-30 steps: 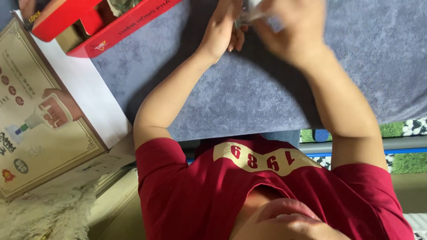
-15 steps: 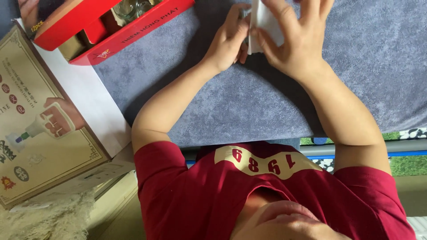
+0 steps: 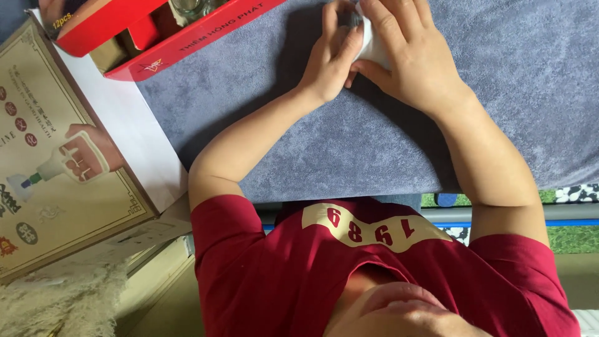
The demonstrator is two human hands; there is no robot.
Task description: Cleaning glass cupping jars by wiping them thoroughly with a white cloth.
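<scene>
My left hand [image 3: 329,59] and my right hand [image 3: 415,59] meet at the top middle of the view, over a grey-blue cloth [image 3: 499,106]. Between them they hold a small white object [image 3: 373,45]. The fingers of both hands wrap it, so most of it is hidden and I cannot tell its shape. My right hand covers it from above and my left hand presses against its left side. Both forearms reach up from my red shirt [image 3: 299,274] at the bottom.
An open red box [image 3: 187,37] with clear glass cups inside lies at the top left, partly on the cloth. A tan printed box lid [image 3: 56,187] lies at the left on a white surface [image 3: 134,134]. Pale fluffy material [image 3: 56,306] fills the bottom left corner.
Both hands have come lower in the view and closer to me. They have closed more tightly around the white object, which showed more between the fingers half a second ago.
</scene>
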